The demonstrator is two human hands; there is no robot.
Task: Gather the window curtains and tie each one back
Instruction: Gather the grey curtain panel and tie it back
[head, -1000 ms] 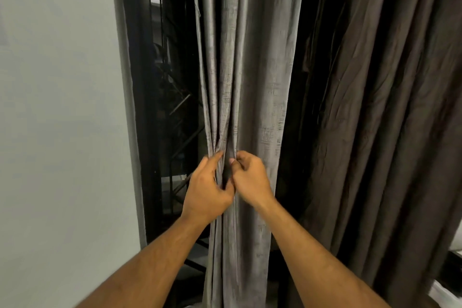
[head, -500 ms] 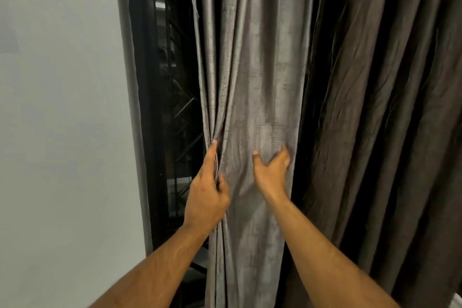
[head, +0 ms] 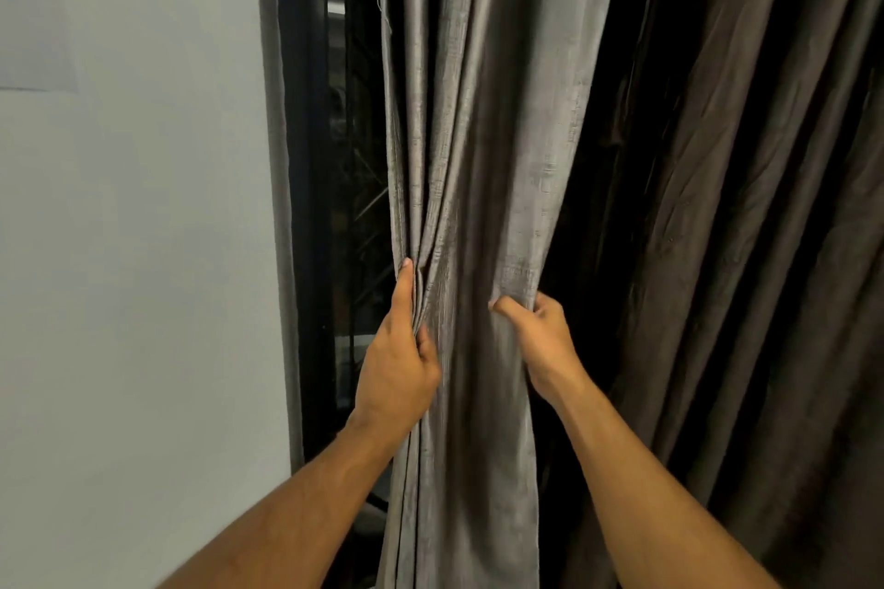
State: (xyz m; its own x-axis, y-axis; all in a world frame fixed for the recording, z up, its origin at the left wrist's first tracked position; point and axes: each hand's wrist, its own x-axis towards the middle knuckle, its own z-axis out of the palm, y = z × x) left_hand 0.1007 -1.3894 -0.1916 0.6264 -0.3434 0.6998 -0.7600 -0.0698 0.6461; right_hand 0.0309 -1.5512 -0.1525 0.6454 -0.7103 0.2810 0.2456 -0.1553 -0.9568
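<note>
grey curtain (head: 483,148) hangs just beside the dark window frame (head: 306,206), with a darker brown curtain (head: 746,230) to its right. left hand (head: 397,359) pinches the bunched pleats at its left edge — probably to keep them gathered — while right hand (head: 540,340) curls round the right edge, likely ready to draw more cloth in.

Soft, even indoor light falls from the viewer's side, brightest on the wall (head: 134,254) at left and the grey curtain (head: 502,158), whose folds carry a faint sheen. The window (head: 354,206) gap is black, and the brown curtain (head: 741,206) sinks into deep shadow between pleats. Focus is fairly sharp centrally; wide-angle bending curves the edges. No glare.
</note>
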